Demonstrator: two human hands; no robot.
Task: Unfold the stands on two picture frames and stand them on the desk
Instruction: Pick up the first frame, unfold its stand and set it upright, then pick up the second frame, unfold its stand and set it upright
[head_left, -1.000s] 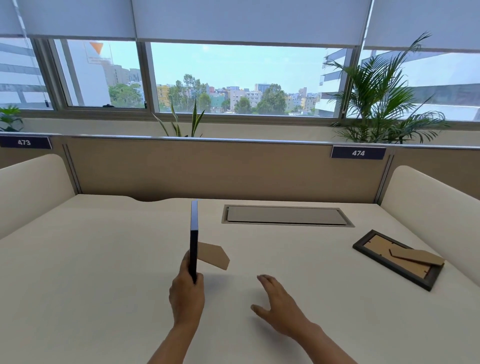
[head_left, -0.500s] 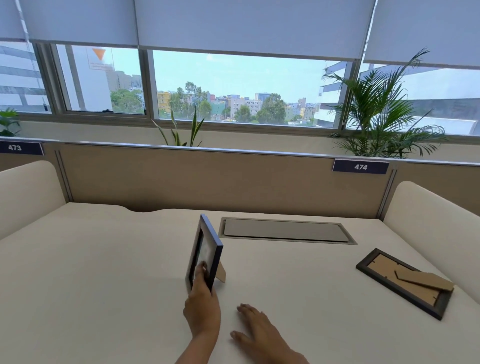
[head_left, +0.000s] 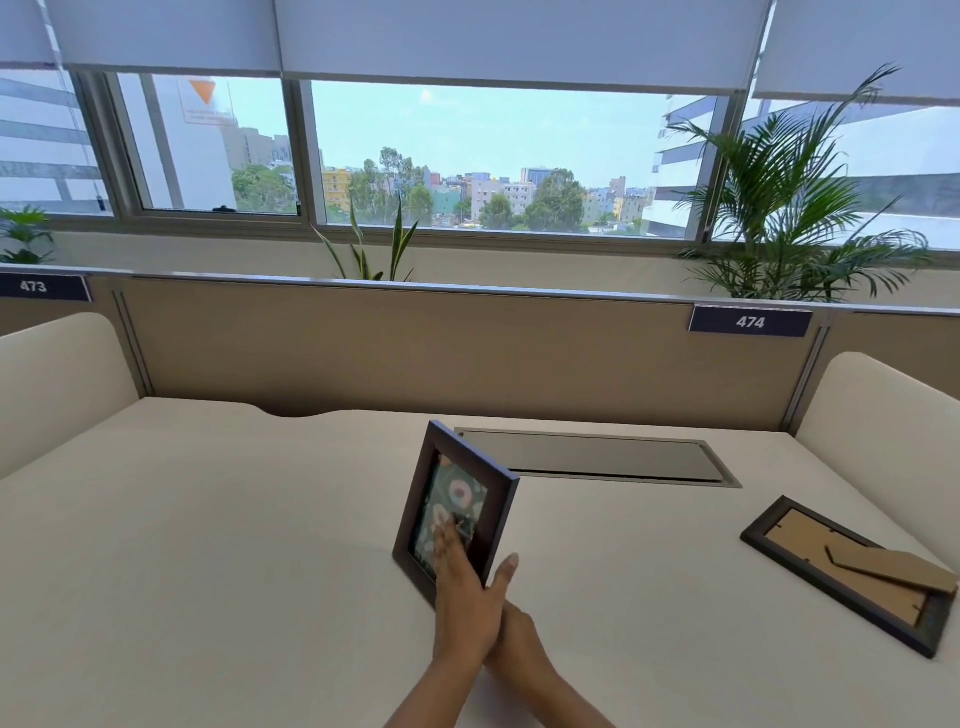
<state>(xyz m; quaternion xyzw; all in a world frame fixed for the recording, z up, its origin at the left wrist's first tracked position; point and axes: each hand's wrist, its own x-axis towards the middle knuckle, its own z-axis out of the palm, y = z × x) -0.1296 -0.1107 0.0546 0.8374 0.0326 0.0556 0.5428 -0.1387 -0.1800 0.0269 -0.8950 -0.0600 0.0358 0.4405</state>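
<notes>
Two picture frames on the desk (head_left: 208, 545): upright frame (head_left: 457, 506) near the middle, front turned left, clamped at its lower corner by the left hand (head_left: 467, 603), fingers on the glass and thumb behind. Right hand (head_left: 519, 642) mostly hidden beneath the left, grip impossible to tell. Second frame (head_left: 852, 577) face down well to the right, cardboard stand (head_left: 893, 569) slightly raised.

A dark-framed picture frame (head_left: 453, 506) is standing upright near the middle of the desk (head_left: 208, 545), its glass face showing a floral print and angling toward the left. A second dark frame (head_left: 852, 579) is lying face down well apart at the right, its brown cardboard stand (head_left: 891, 569) partly lifting off the backing.
</notes>
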